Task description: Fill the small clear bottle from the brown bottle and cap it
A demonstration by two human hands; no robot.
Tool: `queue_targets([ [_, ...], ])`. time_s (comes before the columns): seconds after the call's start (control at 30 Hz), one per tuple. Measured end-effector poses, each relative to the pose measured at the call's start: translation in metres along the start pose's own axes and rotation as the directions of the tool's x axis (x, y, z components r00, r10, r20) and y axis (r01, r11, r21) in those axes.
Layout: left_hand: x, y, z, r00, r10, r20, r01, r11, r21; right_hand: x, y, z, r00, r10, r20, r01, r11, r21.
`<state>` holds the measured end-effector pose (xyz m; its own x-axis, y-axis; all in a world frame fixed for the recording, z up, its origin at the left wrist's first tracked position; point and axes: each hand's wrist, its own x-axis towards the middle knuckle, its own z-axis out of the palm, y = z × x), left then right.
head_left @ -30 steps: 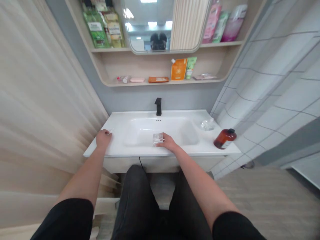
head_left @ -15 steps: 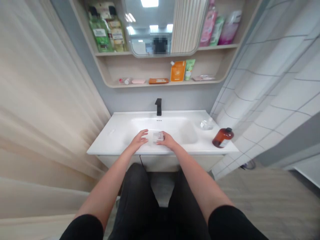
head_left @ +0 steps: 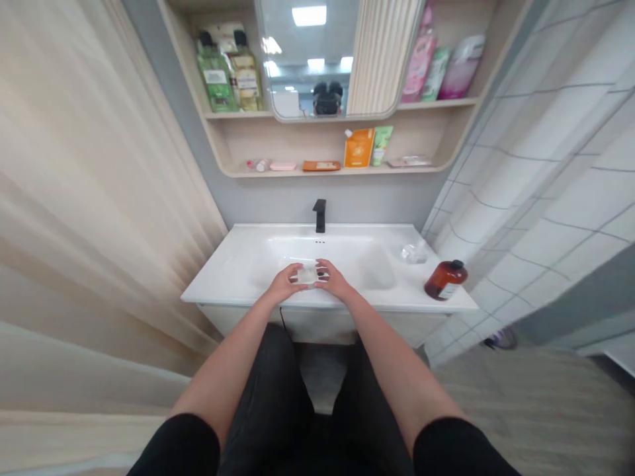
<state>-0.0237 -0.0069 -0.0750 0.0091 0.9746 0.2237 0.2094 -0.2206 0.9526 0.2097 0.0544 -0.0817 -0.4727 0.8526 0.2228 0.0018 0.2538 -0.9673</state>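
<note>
Over the front of the white sink (head_left: 347, 251), a small clear, whitish box (head_left: 307, 275) is held level between my two hands. My left hand (head_left: 284, 284) grips its left side, with the fingers at the back and the thumb in front. Closed round its right end is my right hand (head_left: 335, 280), the fingertips and thumb at the edge. The box's contents are too blurred to make out. A black faucet (head_left: 320, 215) stands behind the sink.
An amber bottle (head_left: 445, 280) and a crumpled clear plastic item (head_left: 413, 253) are on the counter's right side. Above, a mirror cabinet (head_left: 347, 175) holds several bottles, an orange pouch (head_left: 358, 147) and a green tube (head_left: 381, 145). A curtain (head_left: 124, 198) hangs at left.
My left hand has moved right and closed on the box's left side; before, it was open beside it. The box has shifted slightly left relative to the faucet. My right hand stays at its right end.
</note>
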Motion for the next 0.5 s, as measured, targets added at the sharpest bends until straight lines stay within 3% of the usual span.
queue_targets([
  [0.1,-0.010,-0.001,-0.022,0.978,-0.019,-0.208,0.028,0.999,0.039,0.000,0.002,-0.001,0.999,-0.001,-0.052,0.001,1.000,-0.014],
  [0.2,-0.023,0.002,-0.059,0.913,-0.031,-0.406,0.097,0.985,0.144,0.000,0.004,-0.001,0.998,0.004,-0.064,-0.007,0.999,-0.037],
  [0.33,-0.045,0.007,-0.119,0.749,0.031,-0.661,0.309,0.867,0.391,0.000,0.005,-0.002,0.993,-0.021,-0.118,0.010,0.995,-0.097],
  [0.4,-0.055,0.007,-0.148,0.672,0.056,-0.739,0.423,0.790,0.445,0.001,0.005,-0.002,0.988,-0.028,-0.149,0.010,0.993,-0.115],
  [0.5,-0.070,0.001,-0.180,0.606,0.079,-0.791,0.512,0.723,0.464,0.000,0.004,-0.001,0.987,-0.017,-0.159,-0.004,0.992,-0.128],
])
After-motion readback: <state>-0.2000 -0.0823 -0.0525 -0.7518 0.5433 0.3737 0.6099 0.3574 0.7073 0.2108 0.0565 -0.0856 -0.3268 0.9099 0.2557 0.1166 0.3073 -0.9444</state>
